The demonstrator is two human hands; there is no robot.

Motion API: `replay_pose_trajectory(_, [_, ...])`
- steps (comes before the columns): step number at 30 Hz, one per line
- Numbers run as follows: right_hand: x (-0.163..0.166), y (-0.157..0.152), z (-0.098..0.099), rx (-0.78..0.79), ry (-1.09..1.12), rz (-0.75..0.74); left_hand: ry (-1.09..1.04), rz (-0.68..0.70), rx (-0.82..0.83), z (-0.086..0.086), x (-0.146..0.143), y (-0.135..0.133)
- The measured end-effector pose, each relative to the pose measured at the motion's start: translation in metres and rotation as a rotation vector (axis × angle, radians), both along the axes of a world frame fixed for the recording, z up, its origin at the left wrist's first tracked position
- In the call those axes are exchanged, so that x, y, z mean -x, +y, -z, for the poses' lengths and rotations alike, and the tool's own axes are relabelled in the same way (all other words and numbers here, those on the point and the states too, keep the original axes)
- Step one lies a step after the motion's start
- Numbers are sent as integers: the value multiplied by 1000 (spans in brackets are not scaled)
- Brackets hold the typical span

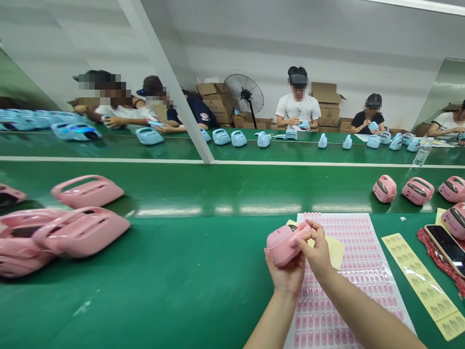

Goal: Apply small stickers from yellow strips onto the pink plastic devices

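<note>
My left hand [287, 275] cups a small pink plastic device [282, 242] from below, holding it above the green table. Against the device's right end, my right hand [317, 248] has its fingers curled and pinched on the casing. Directly under both hands lies a white sheet of pink oval stickers [348, 271], with a yellowish backing paper [336, 249] on it beside my right hand.
Several pink devices lie at the left [82, 232] and on the belt at the right [417, 190]. A yellow sticker strip [421, 281] and a phone [446, 247] lie at right. Across the green conveyor [218, 189], several people handle blue devices [229, 137]; a fan [244, 94] and cartons stand behind.
</note>
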State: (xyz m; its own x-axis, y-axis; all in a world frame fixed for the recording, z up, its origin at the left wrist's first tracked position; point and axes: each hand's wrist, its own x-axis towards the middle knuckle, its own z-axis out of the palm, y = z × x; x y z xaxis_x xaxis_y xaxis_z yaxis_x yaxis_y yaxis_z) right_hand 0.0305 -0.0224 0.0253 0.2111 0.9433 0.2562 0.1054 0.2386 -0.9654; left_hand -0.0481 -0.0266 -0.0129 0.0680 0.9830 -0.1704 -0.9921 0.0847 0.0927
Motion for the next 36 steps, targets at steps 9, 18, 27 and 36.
replay_pose_trajectory(9, [-1, -1, 0, -78, -107, 11, -45, 15, 57, -1, 0, -1])
replay_pose_trajectory(18, [-9, 0, 3, -339, -513, 69, -64, 65, 36, -2, 0, -2])
replay_pose_trajectory(27, [-14, 13, 8, -141, -305, -19, -14, 3, 52, -7, -2, -4])
replay_pose_trajectory(36, [-31, 43, 18, -210, -499, -42, 3, 11, 41, -8, 1, -1])
